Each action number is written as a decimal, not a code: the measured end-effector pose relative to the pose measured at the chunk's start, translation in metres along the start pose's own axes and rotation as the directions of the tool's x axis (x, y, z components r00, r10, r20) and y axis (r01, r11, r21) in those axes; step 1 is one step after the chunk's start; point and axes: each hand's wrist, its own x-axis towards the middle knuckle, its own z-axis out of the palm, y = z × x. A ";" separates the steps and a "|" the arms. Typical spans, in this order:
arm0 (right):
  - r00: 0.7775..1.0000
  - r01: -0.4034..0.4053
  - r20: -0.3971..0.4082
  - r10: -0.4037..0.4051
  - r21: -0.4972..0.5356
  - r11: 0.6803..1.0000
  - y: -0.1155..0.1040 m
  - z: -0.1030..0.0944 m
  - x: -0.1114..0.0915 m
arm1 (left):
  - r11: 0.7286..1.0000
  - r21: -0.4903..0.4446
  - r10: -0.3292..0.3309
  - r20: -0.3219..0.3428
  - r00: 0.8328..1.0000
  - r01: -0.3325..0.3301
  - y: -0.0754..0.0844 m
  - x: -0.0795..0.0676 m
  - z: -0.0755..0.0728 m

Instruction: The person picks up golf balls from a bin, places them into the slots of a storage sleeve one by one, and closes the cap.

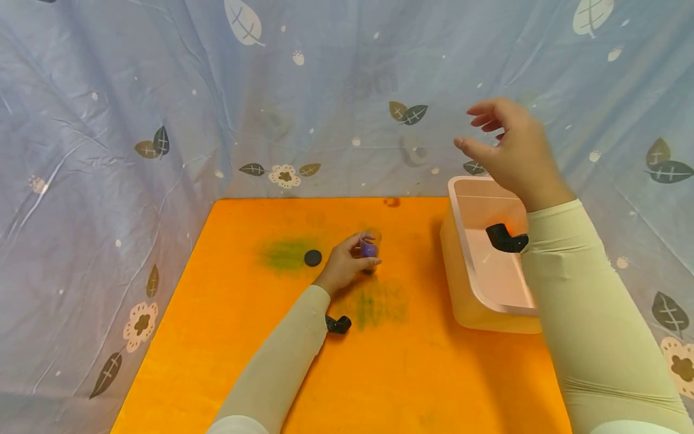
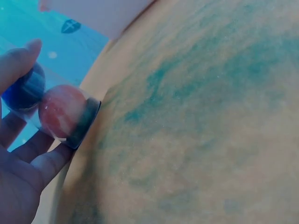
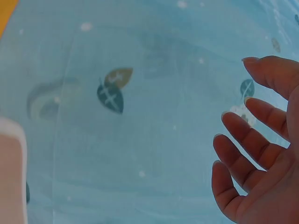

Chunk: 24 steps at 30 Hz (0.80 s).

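Note:
On the orange table, my left hand grips a clear cylindrical tube with a dark base. Its thumb and fingers wrap the tube from the left side. Inside, a dark blue-purple ball sits near the thumb and a red ball lies nearer the base. From the head view, the upper ball looks purple and the lower part is mostly behind the fingers. A black round disc lies flat just left of this hand. My right hand is raised over the bin's far end, fingers loosely bent, holding nothing.
A pale pink plastic bin stands at the table's right side, partly covered by my right forearm. A patterned blue-grey curtain encloses the back and sides. Greenish smudges mark the orange tabletop.

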 end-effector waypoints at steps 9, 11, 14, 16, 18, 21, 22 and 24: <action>0.988 -0.048 0.140 0.067 -0.131 0.990 0.043 -0.012 0.009 | 1.000 0.020 -0.011 -0.012 1.000 0.012 -0.001 0.000 0.000; 0.977 -0.059 0.190 0.096 -0.191 0.980 0.059 -0.010 0.009 | 1.000 0.026 -0.007 -0.012 1.000 0.007 -0.001 0.000 0.000; 0.954 -0.061 0.263 0.141 -0.291 0.955 0.085 -0.006 0.006 | 1.000 0.018 0.000 -0.005 1.000 0.000 -0.003 0.001 0.001; 0.936 -0.046 0.311 0.164 -0.352 0.935 0.100 -0.001 0.003 | 1.000 0.015 0.004 -0.003 1.000 -0.004 -0.004 0.001 0.001; 0.916 -0.028 0.356 0.184 -0.401 0.916 0.113 0.003 -0.001 | 1.000 0.013 0.006 -0.003 1.000 -0.006 -0.003 0.000 0.001; 0.887 0.008 0.413 0.205 -0.458 0.889 0.129 0.010 -0.008 | 1.000 0.021 0.012 -0.006 1.000 -0.012 -0.002 0.000 0.001; 0.876 0.022 0.432 0.212 -0.477 0.879 0.133 0.012 -0.011 | 1.000 0.027 0.013 -0.005 1.000 -0.013 -0.002 0.000 0.001; 0.859 0.060 0.464 0.218 -0.514 0.856 0.144 0.016 -0.017 | 0.999 0.034 0.017 0.000 1.000 -0.017 -0.001 0.000 0.001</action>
